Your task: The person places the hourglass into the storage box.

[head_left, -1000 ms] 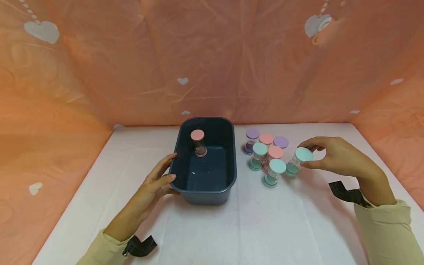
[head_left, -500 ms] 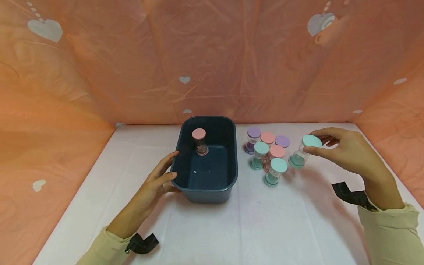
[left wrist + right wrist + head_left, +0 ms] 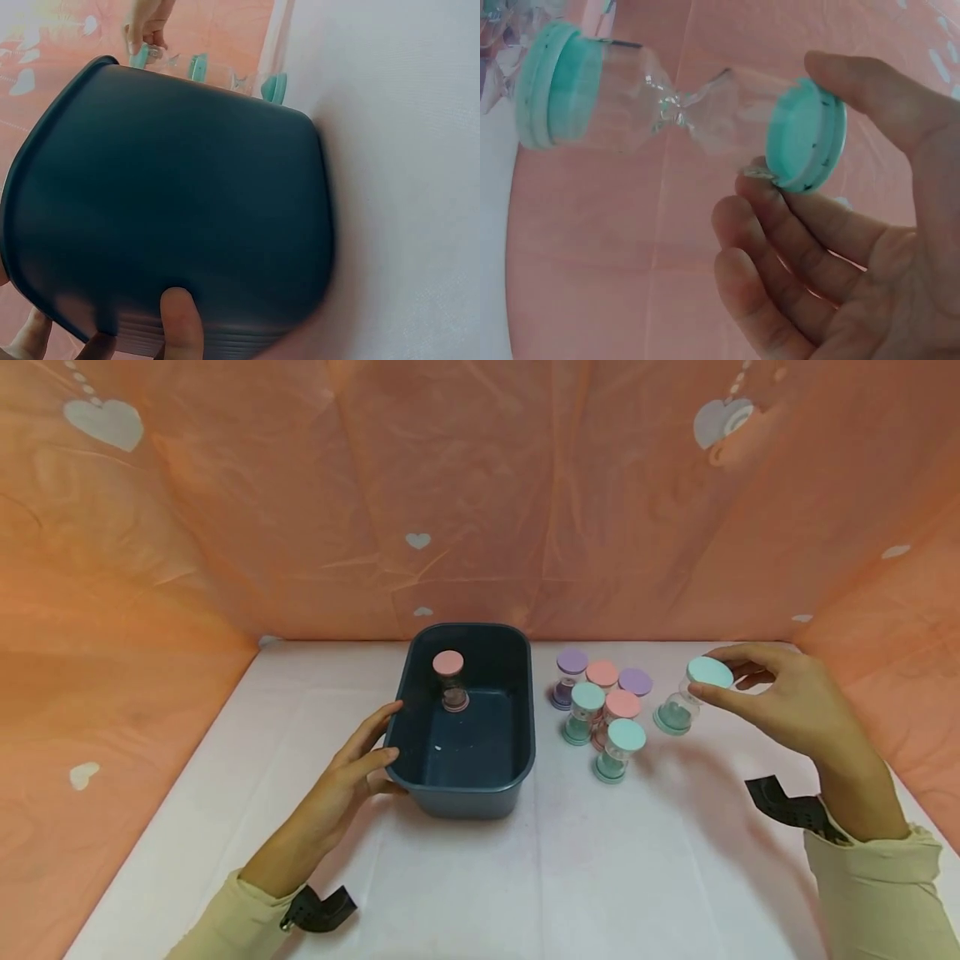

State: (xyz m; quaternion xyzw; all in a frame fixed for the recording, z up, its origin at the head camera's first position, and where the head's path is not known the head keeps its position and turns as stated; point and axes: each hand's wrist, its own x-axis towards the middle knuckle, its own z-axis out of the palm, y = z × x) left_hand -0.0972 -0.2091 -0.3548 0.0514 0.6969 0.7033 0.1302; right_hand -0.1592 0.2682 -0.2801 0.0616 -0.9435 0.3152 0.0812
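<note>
My right hand [image 3: 795, 702] pinches the upper cap of a teal-capped sand timer [image 3: 681, 700] between thumb and fingers. The timer is slightly tilted, held above the table with teal sand in its lower bulb. In the right wrist view, the thumb lies on one side of the hourglass cap [image 3: 810, 135] and fingertips on the other. My left hand [image 3: 348, 777] holds the left side of a dark blue plastic bin [image 3: 468, 806], its fingertips at the rim. One pink-capped sand timer [image 3: 450, 681] stands inside the bin near its far left.
Several sand timers stand grouped right of the bin: purple [image 3: 572, 677], pink [image 3: 622, 703] and teal ones, the nearest being a teal timer [image 3: 620, 750]. A white cloth [image 3: 600, 877] covers the table. Orange sheeting [image 3: 480, 502] with hearts walls the back and sides.
My right hand has lifted the teal sand timer off the table and moved it rightward and back, away from the group. The left hand stays on the bin.
</note>
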